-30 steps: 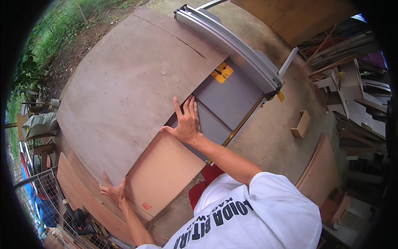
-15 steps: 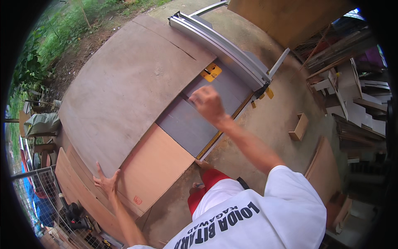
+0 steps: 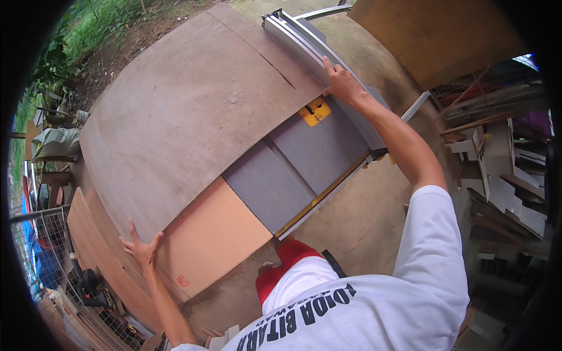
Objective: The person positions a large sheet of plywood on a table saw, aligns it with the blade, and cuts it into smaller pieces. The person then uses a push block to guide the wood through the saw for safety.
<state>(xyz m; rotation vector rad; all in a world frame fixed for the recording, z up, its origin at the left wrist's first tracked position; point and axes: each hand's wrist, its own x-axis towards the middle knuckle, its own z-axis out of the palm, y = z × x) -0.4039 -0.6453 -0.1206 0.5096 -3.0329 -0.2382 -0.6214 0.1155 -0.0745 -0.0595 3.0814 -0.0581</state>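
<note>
A large brownish-grey plywood sheet (image 3: 181, 111) lies flat over the far part of a table saw (image 3: 269, 181). Near its left corner my left hand (image 3: 141, 248) rests with thumb and fingers spread, at the edge of the sheet. My right hand (image 3: 345, 85) reaches out to the metal rip fence (image 3: 293, 41), fingers stretched along it beside the sheet's right edge. Between the fence and the sheet's near edge shows the yellow throat plate (image 3: 315, 111) of the saw. A lighter tan board (image 3: 216, 237) extends the saw's surface on the left, under the sheet's near edge.
Long boards (image 3: 102, 257) lie to the left beside a wire mesh fence (image 3: 41, 245), with a dark power tool (image 3: 91, 286) nearby. A brown panel (image 3: 439, 38) stands at the far right. Wood offcuts (image 3: 497, 181) are piled on the right.
My right hand has moved from above the saw table forward and right onto the rip fence, its fingers now stretched out. My left hand stays at the sheet's left corner.
</note>
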